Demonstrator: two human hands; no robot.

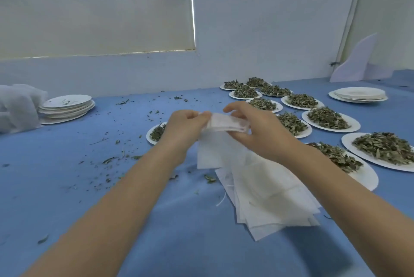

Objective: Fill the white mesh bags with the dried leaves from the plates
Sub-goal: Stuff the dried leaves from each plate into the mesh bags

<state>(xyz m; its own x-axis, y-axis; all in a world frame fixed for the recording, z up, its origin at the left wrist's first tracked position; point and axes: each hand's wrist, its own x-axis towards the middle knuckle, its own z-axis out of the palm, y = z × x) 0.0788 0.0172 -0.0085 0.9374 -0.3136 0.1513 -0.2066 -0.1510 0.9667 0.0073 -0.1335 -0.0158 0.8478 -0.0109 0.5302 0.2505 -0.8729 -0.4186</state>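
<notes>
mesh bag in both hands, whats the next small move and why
Probably pull the bag's mouth open. Both hands, left and right, pinch its top edge, it looks flat and empty, and the leaves wait on a plate just behind the left hand.

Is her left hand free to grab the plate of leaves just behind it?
Probably not yet: the left hand and right hand both pinch the mesh bag; the plate itself lies unobstructed.
</notes>
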